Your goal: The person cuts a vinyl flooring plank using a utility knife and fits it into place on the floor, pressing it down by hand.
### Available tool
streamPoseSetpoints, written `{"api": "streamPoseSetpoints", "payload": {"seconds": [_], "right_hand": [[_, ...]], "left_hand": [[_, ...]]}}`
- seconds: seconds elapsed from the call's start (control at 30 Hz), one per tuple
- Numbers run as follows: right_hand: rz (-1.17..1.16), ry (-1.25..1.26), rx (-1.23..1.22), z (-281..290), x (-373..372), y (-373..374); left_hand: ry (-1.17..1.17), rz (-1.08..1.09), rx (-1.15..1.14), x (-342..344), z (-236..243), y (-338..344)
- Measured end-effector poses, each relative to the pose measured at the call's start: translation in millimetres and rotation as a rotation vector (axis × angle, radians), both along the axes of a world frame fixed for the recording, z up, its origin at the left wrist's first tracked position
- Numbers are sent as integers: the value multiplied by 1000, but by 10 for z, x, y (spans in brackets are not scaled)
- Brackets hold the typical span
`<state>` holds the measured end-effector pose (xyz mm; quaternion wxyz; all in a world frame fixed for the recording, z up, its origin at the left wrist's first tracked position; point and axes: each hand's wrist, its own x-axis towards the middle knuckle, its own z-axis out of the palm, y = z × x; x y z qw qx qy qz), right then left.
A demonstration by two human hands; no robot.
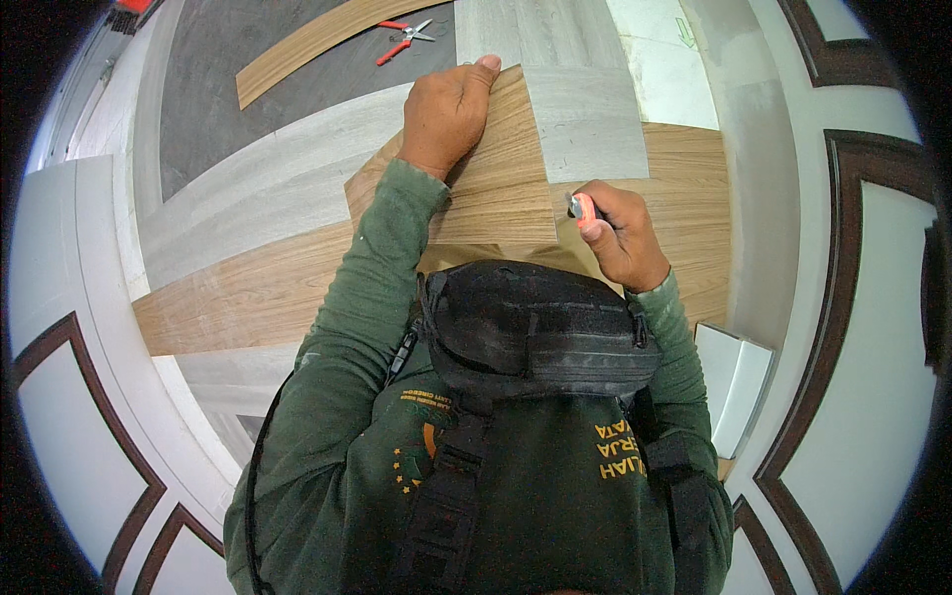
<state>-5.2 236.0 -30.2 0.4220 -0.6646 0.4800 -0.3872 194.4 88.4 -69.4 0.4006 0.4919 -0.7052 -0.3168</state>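
A short wood-look vinyl plank point(496, 183) lies at an angle in front of me, over the laid planks. My left hand point(443, 117) is closed at its far left edge, the thumb pointing away from me and the fingertips hidden. My right hand point(625, 236) is closed around a utility knife point(585, 210) with an orange-red body. Its tip points left, close to the short plank's right edge. Whether the blade touches the plank, I cannot tell.
Grey planks point(268, 178) and wood-look planks point(248, 297) cover much of the floor. Red-handled snips point(405, 42) and a loose wood-look strip point(307, 50) lie on the dark floor ahead. At right, a white box-like object point(729, 382) stands near a panelled white door point(892, 288).
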Motion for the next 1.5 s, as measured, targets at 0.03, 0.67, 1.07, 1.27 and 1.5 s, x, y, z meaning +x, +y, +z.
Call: {"api": "streamPoseSetpoints", "payload": {"seconds": [0.03, 0.67, 1.07, 1.27, 1.5], "right_hand": [[-7, 1, 12, 16, -16, 18], [73, 109, 13, 28, -70, 69], [62, 127, -80, -81, -44, 0], [48, 127, -134, -97, 7, -60], [8, 118, -135, -96, 39, -69]], "left_hand": [[-7, 0, -6, -15, 24, 10], [-38, -19, 19, -112, 13, 22], [-65, -73, 54, -123, 40, 41], [-32, -48, 27, -125, -24, 27], [-29, -37, 19, -135, -63, 30]]}}
